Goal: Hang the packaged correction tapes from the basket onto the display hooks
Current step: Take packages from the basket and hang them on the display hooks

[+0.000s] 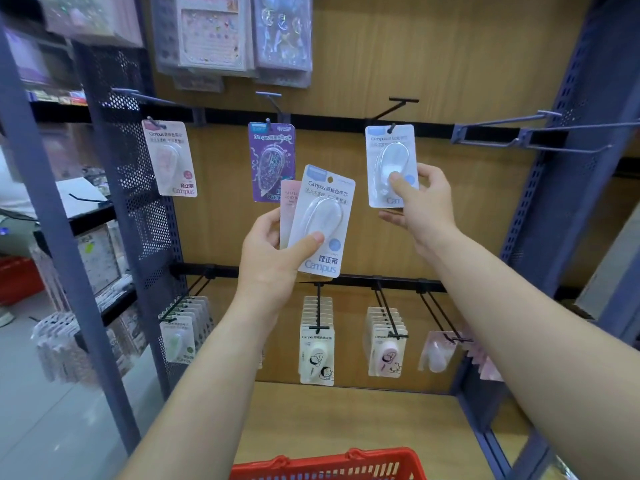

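Note:
My left hand (273, 252) grips a small stack of packaged correction tapes; a pale blue Campus pack (320, 220) is in front and a pink pack (288, 202) sits behind it. My right hand (417, 202) pinches the lower part of another pale blue pack (389, 157), which hangs on a black display hook (393, 128). A purple pack (272, 161) and a pink pack (169, 157) hang on hooks to the left. The red basket (329, 464) shows at the bottom edge; its contents are hidden.
Bare hooks (540, 133) jut out at the upper right. A lower rail (381, 280) carries several hooks full of correction tapes. A wooden shelf (346, 417) lies below. Blue uprights (554, 202) frame the bay; sticker sheets (235, 36) hang above.

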The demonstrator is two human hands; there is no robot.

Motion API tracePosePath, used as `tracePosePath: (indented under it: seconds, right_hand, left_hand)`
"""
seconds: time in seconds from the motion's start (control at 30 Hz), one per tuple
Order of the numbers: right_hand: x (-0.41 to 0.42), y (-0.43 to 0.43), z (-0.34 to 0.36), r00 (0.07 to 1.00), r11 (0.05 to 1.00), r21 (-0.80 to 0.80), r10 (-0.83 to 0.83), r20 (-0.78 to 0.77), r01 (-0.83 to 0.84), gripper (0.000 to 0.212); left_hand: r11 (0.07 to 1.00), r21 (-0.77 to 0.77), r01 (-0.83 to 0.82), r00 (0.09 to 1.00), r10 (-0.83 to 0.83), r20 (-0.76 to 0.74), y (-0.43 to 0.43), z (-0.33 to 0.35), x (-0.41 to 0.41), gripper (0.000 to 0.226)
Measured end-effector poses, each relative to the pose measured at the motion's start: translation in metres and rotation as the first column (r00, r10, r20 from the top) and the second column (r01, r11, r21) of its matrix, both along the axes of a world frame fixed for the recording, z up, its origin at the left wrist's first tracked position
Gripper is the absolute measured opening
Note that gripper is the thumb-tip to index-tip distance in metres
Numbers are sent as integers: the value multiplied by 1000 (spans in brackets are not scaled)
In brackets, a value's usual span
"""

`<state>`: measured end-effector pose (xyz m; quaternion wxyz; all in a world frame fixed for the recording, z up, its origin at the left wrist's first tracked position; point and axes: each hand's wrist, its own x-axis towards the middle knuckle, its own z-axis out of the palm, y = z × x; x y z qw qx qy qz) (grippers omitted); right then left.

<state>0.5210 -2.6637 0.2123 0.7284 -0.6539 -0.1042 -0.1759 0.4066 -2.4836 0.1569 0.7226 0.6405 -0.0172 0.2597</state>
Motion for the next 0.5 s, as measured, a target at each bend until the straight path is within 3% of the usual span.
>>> tracePosePath:
  seconds: [0.1, 0.2, 0.27, 0.33, 0.4, 0.5]
  right_hand:
    - [6, 2, 0, 992, 988, -129, -99, -72, 90, 47]
    - [-1, 4, -11, 953, 871, -419, -301, -43, 257, 60]
    - [-17, 10, -26, 984, 920, -360, -176, -31, 154, 37]
    - [-37, 19, -43, 990, 965, -236, 94, -106, -117, 19]
    - [-52, 28, -54, 954, 928, -232, 263, -142, -290, 22]
    - [-58, 35, -58, 932, 915, -183, 342, -119, -359, 21]
  left_hand:
    - [1000, -3, -6, 1000, 6, -4, 1, 0, 0, 50]
    - [1000, -2, -5, 1000, 5, -5, -1, 0, 0, 52]
    - [1000, -15, -8, 1000, 8, -3, 0, -1, 1, 54]
    - [999, -24, -21, 1000, 21, 4, 3, -1, 3, 54]
    - [1000, -15, -28, 1000, 28, 8, 4, -2, 4, 55]
    - [1000, -4, -12, 1000, 12, 9, 1, -4, 4, 58]
